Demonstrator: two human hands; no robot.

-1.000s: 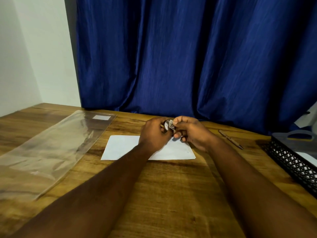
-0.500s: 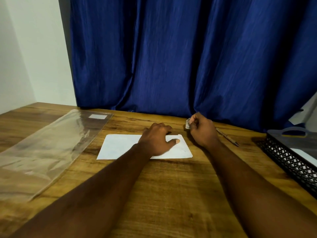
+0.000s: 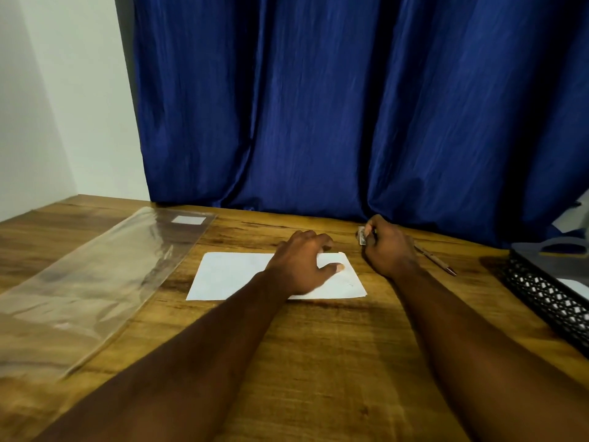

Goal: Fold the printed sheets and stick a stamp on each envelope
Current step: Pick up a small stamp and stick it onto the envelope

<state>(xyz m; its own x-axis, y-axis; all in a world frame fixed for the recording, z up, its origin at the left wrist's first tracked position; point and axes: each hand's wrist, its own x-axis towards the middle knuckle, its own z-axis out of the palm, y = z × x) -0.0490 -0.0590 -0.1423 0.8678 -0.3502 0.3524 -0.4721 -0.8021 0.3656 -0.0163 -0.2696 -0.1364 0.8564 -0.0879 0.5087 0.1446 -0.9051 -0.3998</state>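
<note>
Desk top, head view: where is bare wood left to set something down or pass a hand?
Widest bare desk lies on the near side of the envelope, between left forearm and right forearm. A narrower band runs between plastic sleeve and envelope, another between envelope and curtain. Crowded at right: right hand pinching the stamp, pen, mesh tray.

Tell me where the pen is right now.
In the head view, the pen lies on the wooden table at right, between the right hand and the black mesh tray.

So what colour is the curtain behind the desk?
The curtain is deep blue, seen in head view.
</note>
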